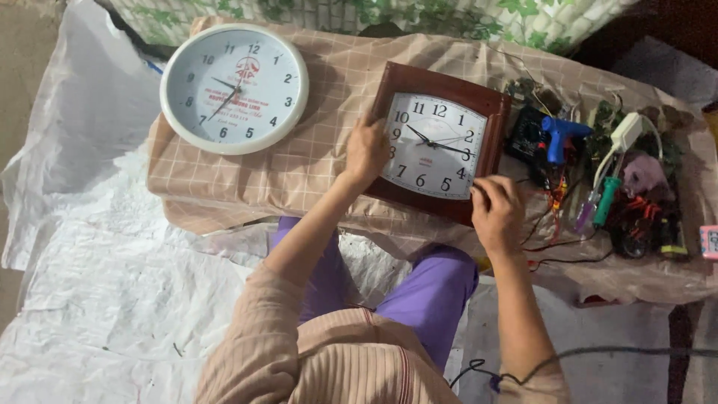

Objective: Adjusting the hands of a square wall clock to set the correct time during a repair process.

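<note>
Both hands grip the brown square-framed wall clock (pixel 437 142): the left hand (pixel 366 152) clasps its left edge, fingers curled onto the frame, and the right hand (pixel 496 212) pinches its lower right corner. The clock lies face up on a low table draped in checked beige cloth (pixel 329 142). A round white wall clock (pixel 234 88) lies well apart to the left; a blue glue gun (pixel 559 136) and tangled electronics sit just right
</note>
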